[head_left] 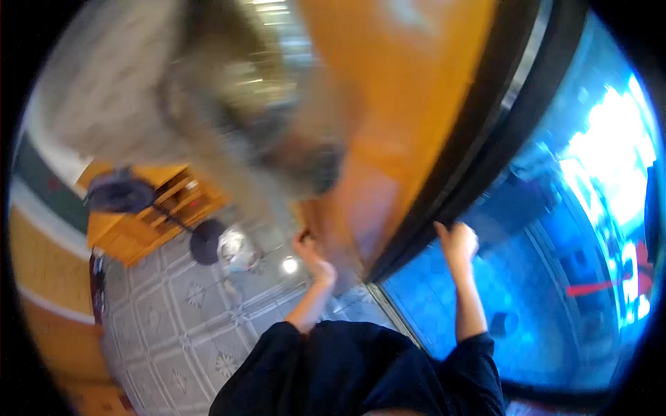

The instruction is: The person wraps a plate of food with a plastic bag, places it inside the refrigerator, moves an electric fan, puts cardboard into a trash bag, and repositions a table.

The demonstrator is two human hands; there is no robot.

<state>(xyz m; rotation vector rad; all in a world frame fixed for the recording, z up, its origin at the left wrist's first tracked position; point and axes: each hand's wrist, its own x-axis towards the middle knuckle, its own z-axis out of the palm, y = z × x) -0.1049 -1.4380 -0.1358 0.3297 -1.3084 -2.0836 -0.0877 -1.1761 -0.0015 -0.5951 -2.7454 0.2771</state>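
Observation:
My left hand (pixel 316 260) is raised at the lower left edge of an orange-brown wooden panel (pixel 409 90). Its wrist is bent back and the fingers point up, loosely bent and blurred. My right hand (pixel 459 244) is closed, with its thumb side at the black frame (pixel 444 208) of a glass door. Behind that hand the door's blue-tinted glass (pixel 430 305) spreads out to the right. Both forearms reach forward from dark sleeves.
A wooden shelf unit (pixel 121 239) stands at the left, with a dark standing fan (pixel 121 193) by it. Patterned grey tiles (pixel 166 326) cover the floor, with a door track (pixel 392 305) crossing it. Motion blurs the hanging items (pixel 305 163) above my left hand.

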